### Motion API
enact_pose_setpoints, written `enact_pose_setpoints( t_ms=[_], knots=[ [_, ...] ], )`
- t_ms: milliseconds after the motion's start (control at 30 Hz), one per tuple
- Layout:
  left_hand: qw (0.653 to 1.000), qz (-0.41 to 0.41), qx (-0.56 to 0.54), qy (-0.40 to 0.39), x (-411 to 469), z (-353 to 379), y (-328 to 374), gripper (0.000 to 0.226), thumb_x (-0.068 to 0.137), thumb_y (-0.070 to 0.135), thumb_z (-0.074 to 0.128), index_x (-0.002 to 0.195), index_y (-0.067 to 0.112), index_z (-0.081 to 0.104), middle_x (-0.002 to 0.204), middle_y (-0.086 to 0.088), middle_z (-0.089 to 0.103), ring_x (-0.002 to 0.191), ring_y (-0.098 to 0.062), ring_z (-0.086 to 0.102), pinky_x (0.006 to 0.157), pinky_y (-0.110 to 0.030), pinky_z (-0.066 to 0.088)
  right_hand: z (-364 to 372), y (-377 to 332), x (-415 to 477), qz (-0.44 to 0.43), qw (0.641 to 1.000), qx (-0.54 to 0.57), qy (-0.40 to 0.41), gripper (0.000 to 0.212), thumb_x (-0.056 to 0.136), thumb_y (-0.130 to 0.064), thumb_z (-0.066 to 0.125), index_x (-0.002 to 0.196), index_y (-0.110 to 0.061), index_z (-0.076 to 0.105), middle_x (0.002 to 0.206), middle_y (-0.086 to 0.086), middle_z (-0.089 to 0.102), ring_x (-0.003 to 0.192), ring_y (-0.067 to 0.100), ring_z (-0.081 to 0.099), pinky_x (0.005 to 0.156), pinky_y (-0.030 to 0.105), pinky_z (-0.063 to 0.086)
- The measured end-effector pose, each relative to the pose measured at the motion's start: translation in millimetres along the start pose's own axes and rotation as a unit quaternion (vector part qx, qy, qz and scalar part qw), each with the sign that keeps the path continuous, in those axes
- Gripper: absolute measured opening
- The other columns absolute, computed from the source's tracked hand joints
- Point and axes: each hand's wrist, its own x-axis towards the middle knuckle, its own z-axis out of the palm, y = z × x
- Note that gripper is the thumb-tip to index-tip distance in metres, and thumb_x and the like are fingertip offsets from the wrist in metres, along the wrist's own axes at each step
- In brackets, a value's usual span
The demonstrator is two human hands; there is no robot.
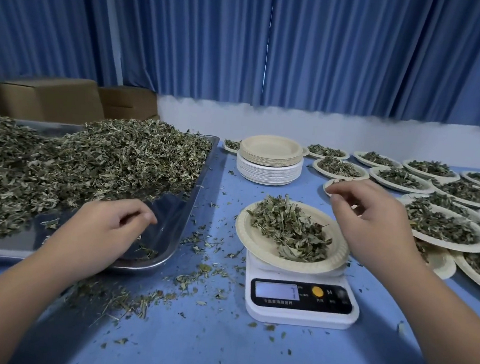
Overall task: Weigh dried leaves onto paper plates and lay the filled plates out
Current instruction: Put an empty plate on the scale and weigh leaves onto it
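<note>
While the plate (258, 240) sits on the scale (299, 315) with leaves (290, 227) heaped on it, the right hand (375, 224) hovers just right of the scale, fingers loosely curled; whether they pinch any leaf I cannot tell. Left of the scale, the left hand (105, 227) hangs slack and empty over the tray (171, 213). Filled plates (458, 247) crowd right of the scale, so a careless lift could knock a rim and spill the portion

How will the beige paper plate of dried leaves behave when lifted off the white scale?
Likely light: the beige paper plate holds only a loose heap of dried leaves. It overhangs the white scale, so it may tip, and leaves could slide off.
</note>
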Motion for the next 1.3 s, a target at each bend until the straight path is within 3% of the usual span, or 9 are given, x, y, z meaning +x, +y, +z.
enact_pose_setpoints(
  t_ms=[167, 300, 467, 600, 733, 833, 933, 1100, 1300],
  knots=[
    [1.0, -0.006, 0.016, -0.001, -1, 1, 1, 0.019, 0.096, 0.032, 0.052, 0.084, 0.04, 0.064, 0.049, 0.007, 0.059, 0.033, -0.006, 0.039, 0.034, -0.016, 0.025, -9, 2, 1, 0.042, 0.999, -0.023, -0.001, 0.015, 0.091, -0.013, 0.058, 0.097, -0.02, 0.07, 0.092, -0.006, 0.063, 0.08, -0.002, 0.054, 0.065, 0.003, 0.036],
    [1.0, -0.013, 0.012, 0.011, -2, 3, 10, 0.021, 0.096, 0.025, 0.053, 0.085, 0.04, 0.063, 0.057, 0.009, 0.063, 0.036, -0.005, 0.042, 0.035, -0.016, 0.028, -11, 11, 5, 0.105, 0.988, -0.098, -0.054, 0.018, 0.09, -0.018, 0.058, 0.105, -0.015, 0.068, 0.098, 0.003, 0.062, 0.081, 0.013, 0.051, 0.067, 0.023, 0.029],
    [0.988, 0.0, -0.125, 0.092, 10, 16, 57, 0.019, 0.094, 0.02, 0.055, 0.089, 0.034, 0.067, 0.064, 0.003, 0.063, 0.041, -0.004, 0.047, 0.036, -0.013, 0.031, -13, 15, 6, 0.16, 0.977, -0.109, -0.088, 0.024, 0.092, -0.027, 0.056, 0.108, -0.014, 0.067, 0.092, 0.001, 0.061, 0.081, 0.019, 0.053, 0.068, 0.026, 0.035],
    [0.987, 0.008, -0.141, 0.071, 33, 46, 109, 0.013, 0.093, 0.022, 0.053, 0.097, 0.029, 0.064, 0.077, 0.008, 0.06, 0.055, -0.001, 0.054, 0.045, -0.012, 0.037, -14, 20, 7, 0.203, 0.969, -0.096, -0.104, 0.019, 0.093, -0.034, 0.054, 0.103, -0.021, 0.063, 0.073, -0.009, 0.056, 0.06, 0.008, 0.053, 0.046, 0.022, 0.033],
    [0.994, -0.065, -0.063, 0.055, 48, 82, 124, 0.028, 0.095, 0.031, 0.049, 0.12, 0.02, 0.054, 0.117, -0.004, 0.051, 0.091, -0.018, 0.055, 0.077, -0.031, 0.041, -17, 26, 6, 0.214, 0.966, -0.085, -0.121, 0.017, 0.093, -0.033, 0.054, 0.091, -0.019, 0.064, 0.066, -0.002, 0.06, 0.056, 0.013, 0.054, 0.044, 0.022, 0.033],
    [0.992, -0.106, -0.035, 0.057, 46, 98, 109, 0.039, 0.096, 0.036, 0.05, 0.129, 0.014, 0.052, 0.128, -0.01, 0.046, 0.1, -0.026, 0.055, 0.081, -0.033, 0.04, -17, 30, 7, 0.214, 0.963, -0.086, -0.138, 0.024, 0.093, -0.031, 0.054, 0.087, -0.012, 0.067, 0.062, 0.001, 0.059, 0.053, 0.017, 0.051, 0.046, 0.024, 0.033],
    [0.984, -0.164, -0.065, 0.026, 44, 101, 93, 0.037, 0.094, 0.042, 0.051, 0.119, 0.016, 0.06, 0.113, -0.007, 0.061, 0.099, -0.026, 0.058, 0.075, -0.032, 0.037, -14, 33, 7, 0.221, 0.961, -0.071, -0.153, 0.034, 0.092, -0.026, 0.053, 0.068, -0.003, 0.061, 0.055, 0.005, 0.051, 0.047, 0.019, 0.041, 0.049, 0.025, 0.032],
    [0.962, -0.174, -0.209, -0.013, 44, 101, 90, 0.029, 0.092, 0.03, 0.052, 0.086, 0.008, 0.07, 0.047, 0.002, 0.048, 0.047, -0.022, 0.043, 0.053, -0.029, 0.036, -11, 29, 5, 0.254, 0.95, -0.016, -0.181, 0.03, 0.088, -0.023, 0.053, 0.061, -0.008, 0.056, 0.054, 0.011, 0.045, 0.047, 0.018, 0.04, 0.053, 0.026, 0.034],
    [0.908, -0.165, -0.383, -0.025, 40, 99, 103, 0.019, 0.097, 0.013, 0.052, 0.103, 0.009, 0.07, 0.055, -0.006, 0.04, 0.046, -0.017, 0.032, 0.043, -0.022, 0.028, -22, 24, -2, 0.313, 0.93, 0.117, -0.152, 0.033, 0.089, -0.02, 0.055, 0.094, 0.012, 0.062, 0.05, 0.009, 0.049, 0.039, 0.016, 0.044, 0.046, 0.023, 0.037]
  ],
)
